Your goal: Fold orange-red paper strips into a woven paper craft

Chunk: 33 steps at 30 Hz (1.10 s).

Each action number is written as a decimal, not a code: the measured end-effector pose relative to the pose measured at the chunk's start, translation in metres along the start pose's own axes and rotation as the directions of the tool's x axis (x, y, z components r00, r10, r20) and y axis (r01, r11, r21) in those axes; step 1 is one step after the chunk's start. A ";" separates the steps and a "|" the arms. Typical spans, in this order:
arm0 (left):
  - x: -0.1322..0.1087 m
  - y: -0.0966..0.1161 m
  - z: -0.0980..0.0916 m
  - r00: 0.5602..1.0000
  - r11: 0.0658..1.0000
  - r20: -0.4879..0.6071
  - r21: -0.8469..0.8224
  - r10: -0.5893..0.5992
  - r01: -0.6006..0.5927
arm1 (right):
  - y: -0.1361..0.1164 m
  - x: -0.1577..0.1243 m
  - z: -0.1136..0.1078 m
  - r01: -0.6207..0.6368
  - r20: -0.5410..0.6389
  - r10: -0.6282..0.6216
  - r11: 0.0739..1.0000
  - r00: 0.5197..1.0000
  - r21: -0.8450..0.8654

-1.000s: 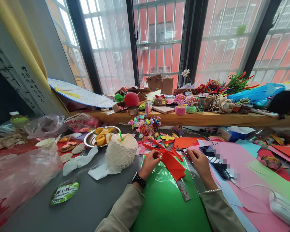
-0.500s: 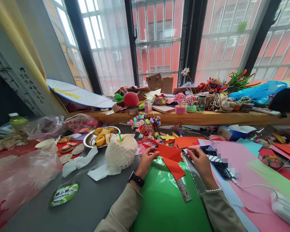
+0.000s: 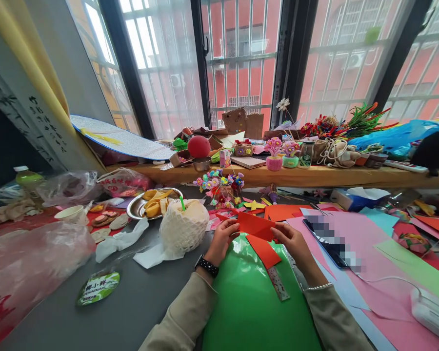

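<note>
A piece of red paper point(image 3: 255, 225) is stretched between my two hands above a green folder point(image 3: 256, 302). My left hand point(image 3: 223, 239), with a watch on its wrist, pinches the paper's left end. At the right end, the fingers of my right hand point(image 3: 292, 240) are closed on the same sheet. Just below lies another red paper strip point(image 3: 265, 252) on the folder. A patterned ruler point(image 3: 278, 283) sticks out from under that strip.
To the left stand a netted coconut point(image 3: 185, 229) with a green straw and a metal bowl point(image 3: 131, 212) of peels. A phone point(image 3: 327, 246) lies on pink paper point(image 3: 373, 273) at right. Pipe-cleaner flowers point(image 3: 219, 187) stand behind. A wooden sill point(image 3: 161, 174) crosses the back.
My right hand has moved left and now grips the right end of the red paper, where it was apart from it before. My left hand still holds its end.
</note>
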<state>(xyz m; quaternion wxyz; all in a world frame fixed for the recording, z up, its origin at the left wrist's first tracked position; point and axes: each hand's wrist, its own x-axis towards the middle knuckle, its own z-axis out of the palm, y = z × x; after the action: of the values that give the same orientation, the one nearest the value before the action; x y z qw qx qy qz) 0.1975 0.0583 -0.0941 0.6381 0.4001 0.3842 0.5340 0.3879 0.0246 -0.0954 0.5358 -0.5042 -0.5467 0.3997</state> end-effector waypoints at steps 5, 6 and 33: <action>-0.002 0.000 0.001 0.999 1.000 0.042 0.006 0.012 -0.012 | -0.003 -0.003 0.002 0.019 -0.019 -0.019 1.000 1.000 0.010; -0.003 0.000 0.002 0.999 1.000 0.048 0.003 0.016 -0.017 | -0.004 -0.003 0.002 0.018 -0.031 -0.018 1.000 0.999 0.020; -0.008 0.000 0.013 0.984 0.975 0.128 0.204 -0.120 0.092 | -0.004 -0.011 0.015 0.459 0.075 -0.464 0.817 0.883 -0.349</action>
<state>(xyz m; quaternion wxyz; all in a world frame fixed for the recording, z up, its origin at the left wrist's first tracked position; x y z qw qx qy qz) 0.2086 0.0489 -0.0883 0.6483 0.4767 0.4104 0.4290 0.3719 0.0143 -0.0955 0.5197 -0.4480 -0.7121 0.1487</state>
